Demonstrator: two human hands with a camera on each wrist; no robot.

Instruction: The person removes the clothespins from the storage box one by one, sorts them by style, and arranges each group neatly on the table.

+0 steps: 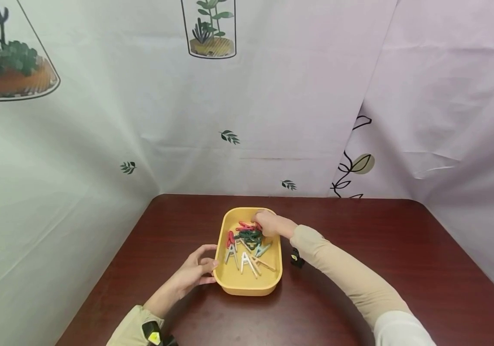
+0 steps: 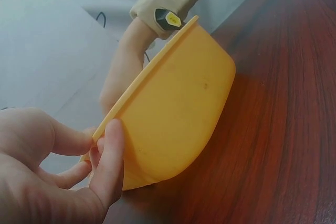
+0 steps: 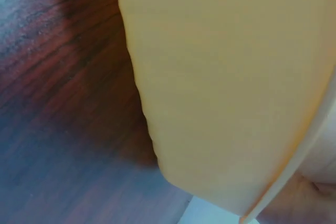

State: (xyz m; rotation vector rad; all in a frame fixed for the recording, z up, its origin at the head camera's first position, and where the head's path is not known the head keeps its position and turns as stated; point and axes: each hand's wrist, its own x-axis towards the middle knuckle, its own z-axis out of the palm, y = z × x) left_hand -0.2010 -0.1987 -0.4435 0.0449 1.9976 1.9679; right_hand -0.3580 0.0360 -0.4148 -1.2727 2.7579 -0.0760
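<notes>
A yellow plastic tray [image 1: 247, 291] stands on the table with several small clothespins in it. My left hand [image 1: 197, 266] grips its near left rim; in the left wrist view, the thumb and fingers pinch the tray wall [image 2: 173, 98]. My right hand [image 1: 268, 223] reaches over the right rim into the far end, fingers pointing down beside the red clothespins [image 1: 247, 226]. Its fingertips are hidden, so I cannot tell whether they hold one. Dark green clothespins [image 1: 250, 235] lie mid-tray, with white [image 1: 247, 262], pale blue [image 1: 262, 250] and tan ones [image 1: 265, 263] nearer.
The dark red-brown wooden table [image 1: 359, 250] extends on both sides of the tray. Behind it and at the sides hangs pale cloth [image 1: 272, 120] printed with plants. The tray's outer side [image 3: 220, 77] fills much of the right wrist view.
</notes>
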